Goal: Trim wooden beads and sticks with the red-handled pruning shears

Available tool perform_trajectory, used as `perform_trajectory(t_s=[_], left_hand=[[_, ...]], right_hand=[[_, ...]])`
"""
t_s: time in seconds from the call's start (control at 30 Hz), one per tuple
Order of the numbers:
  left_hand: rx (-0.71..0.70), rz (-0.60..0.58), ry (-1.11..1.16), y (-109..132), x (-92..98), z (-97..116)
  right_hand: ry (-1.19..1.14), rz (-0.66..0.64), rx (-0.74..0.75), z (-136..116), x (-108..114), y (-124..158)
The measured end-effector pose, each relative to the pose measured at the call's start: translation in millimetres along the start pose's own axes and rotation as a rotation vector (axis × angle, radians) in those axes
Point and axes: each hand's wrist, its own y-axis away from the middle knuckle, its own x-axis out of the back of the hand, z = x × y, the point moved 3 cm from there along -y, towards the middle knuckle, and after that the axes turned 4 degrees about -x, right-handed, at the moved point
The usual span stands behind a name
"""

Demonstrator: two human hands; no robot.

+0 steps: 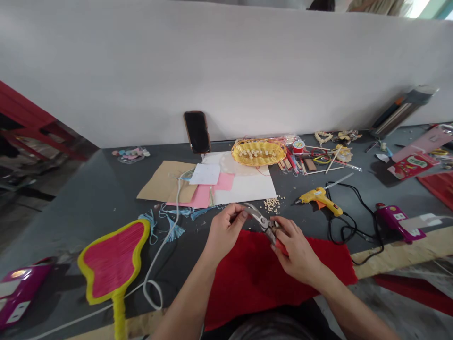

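Observation:
My right hand [295, 250] is wrapped around the red handles of a pair of metal pruning shears [264, 222]. Their curved blades point up and left, toward my left hand [226, 229]. The thumb and forefinger of that hand are pressed together right by the blade tips; whatever they pinch is too small to make out. Beneath both hands a red cloth [255, 274] spreads over the table's front edge. Just beyond the shears lies a small heap of pale beads [272, 205].
A yellow glue gun [320, 198] with a black cord lies to the right. Behind are a yellow basket [260, 153] and a phone [197, 132] against the partition. On the left are a pink-and-yellow fan [113, 262], blue tassels [175, 230] and a white cable [163, 245].

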Motion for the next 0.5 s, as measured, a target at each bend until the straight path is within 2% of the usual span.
perform_trajectory(t_s=[0.5], left_hand=[[0.002,-0.002,0.04,3.6,-1.3,2.5]], right_hand=[[-0.027,-0.021,0.01,-5.4,-3.0,3.6]])
